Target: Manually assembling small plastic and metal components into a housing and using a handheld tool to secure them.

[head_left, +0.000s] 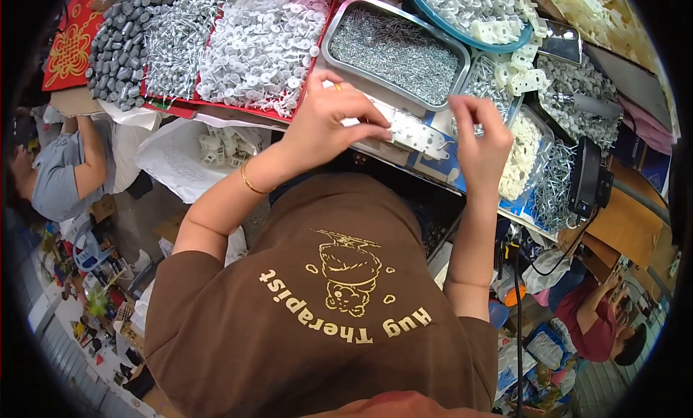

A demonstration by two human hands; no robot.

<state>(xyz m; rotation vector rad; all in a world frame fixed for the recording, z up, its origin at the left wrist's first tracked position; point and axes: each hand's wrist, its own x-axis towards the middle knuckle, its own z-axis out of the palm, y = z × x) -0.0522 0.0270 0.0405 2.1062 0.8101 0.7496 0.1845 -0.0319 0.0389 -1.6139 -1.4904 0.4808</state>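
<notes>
White strip [420, 136], one end hidden by the pinching left hand [336, 120], curled right hand [482, 135], any hold unclear.

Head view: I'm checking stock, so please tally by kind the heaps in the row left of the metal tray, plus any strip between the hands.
Grey plug heap: 1
Silver pin heap: 1
White disc heap: 1
White strip: 1
Total: 4

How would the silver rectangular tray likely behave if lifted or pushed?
The silver tray looks stiff, judging by its firm, metallic rim. It may feel heavy for its size, as small metal-looking pieces spread across it. Being wide and shallow, it would probably slide rather than tip.
</notes>
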